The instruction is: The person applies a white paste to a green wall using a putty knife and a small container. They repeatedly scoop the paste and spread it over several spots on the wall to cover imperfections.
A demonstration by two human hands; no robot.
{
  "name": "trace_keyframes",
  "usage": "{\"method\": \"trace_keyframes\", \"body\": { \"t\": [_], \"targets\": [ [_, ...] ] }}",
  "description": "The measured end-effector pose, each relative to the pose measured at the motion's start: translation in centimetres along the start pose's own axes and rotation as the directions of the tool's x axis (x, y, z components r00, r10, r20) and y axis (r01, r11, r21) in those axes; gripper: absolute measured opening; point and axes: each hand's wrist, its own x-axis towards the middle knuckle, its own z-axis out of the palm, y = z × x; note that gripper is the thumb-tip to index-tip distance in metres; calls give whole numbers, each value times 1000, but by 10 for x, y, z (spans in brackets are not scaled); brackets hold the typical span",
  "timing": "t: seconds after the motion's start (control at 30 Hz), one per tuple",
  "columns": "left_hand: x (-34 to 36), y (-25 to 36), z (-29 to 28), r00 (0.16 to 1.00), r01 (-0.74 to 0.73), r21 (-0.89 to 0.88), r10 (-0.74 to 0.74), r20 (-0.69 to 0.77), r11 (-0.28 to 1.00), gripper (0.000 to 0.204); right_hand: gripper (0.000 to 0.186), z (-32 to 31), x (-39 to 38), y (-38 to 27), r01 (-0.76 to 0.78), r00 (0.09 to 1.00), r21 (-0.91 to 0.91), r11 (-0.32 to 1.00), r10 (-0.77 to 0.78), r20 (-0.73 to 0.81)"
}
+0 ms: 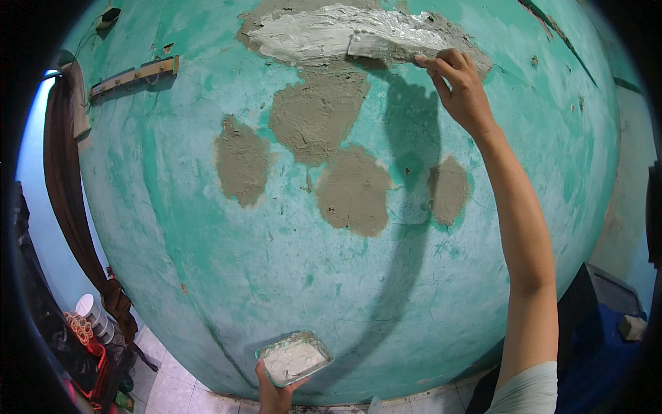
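Note:
My right hand (456,86) is raised high on a green wall (227,276), its fingers closed round the handle of a putty knife (376,48). The wide blade lies against a band of wet white putty (303,31) spread over a grey patch. Low down, my left hand (274,395) grips a shallow clear tub (321,345) with white putty (293,359) in it. Dried grey plaster patches (321,117) mark the wall below the white band. A shadow of my arm falls across the wall beside them.
A wooden hook rail (134,77) is fixed at the upper left. Brown curtain (72,179) hangs by a doorway on the left, above white buckets (95,316) and a red basket (96,369). A dark blue container (607,331) stands at the lower right.

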Motion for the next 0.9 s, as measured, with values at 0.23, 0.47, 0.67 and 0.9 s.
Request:
{"method": "trace_keyframes", "body": {
  "t": [0.23, 0.47, 0.67, 0.9],
  "targets": [
    [-2, -3, -6, 994, -88, 72, 83, 77, 994, 60, 39, -33, -62, 45, -109, 993, 1, 994, 109, 42],
    [10, -3, -19, 998, -55, -1, 55, -8, 999, 58, 39, -15, -31, -3, -50, 998, 33, 998, 52, -40],
    [4, 0, -25, 990, -132, 91, 127, 60, 987, 58, 38, 10, -15, -15, -63, 997, -20, 998, 62, -42],
    [7, 0, -26, 982, -171, 101, 161, 101, 980, 59, 34, -31, -53, 44, -196, 973, -66, 978, 186, -134]
  ]
}}
